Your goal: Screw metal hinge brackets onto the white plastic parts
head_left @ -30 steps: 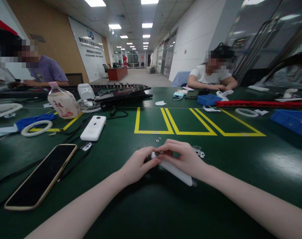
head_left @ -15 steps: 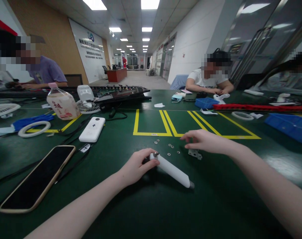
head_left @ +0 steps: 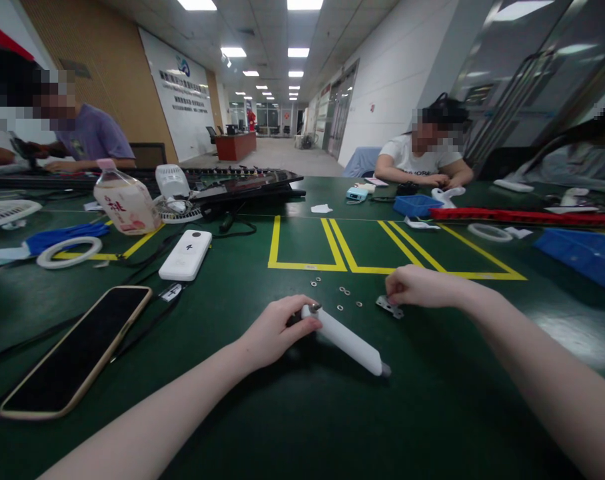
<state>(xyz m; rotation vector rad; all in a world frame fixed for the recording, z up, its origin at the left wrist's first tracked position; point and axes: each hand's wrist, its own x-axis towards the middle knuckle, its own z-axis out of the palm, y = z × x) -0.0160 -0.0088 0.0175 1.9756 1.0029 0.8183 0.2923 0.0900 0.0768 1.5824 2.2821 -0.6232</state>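
Note:
My left hand is closed around one end of a long white handle-like piece. A small metal stub sticks up by my thumb, and a grey tip forms the piece's far end. My right hand has its fingers pinched at the upper edge of a small metal bracket with holes, low over the table; whether the bracket is lifted I cannot tell. Between the hands lie several small metal nuts or washers, too small to tell which.
A phone, a white power bank and black straps lie at left. Behind them stand a drink bottle and white fan parts. Yellow tape marks the green table. Blue trays are at right. Other people sit across the table.
My right hand's fingers have closed from spread above the bracket to a pinch at its edge. My left hand keeps its hold on the white piece.

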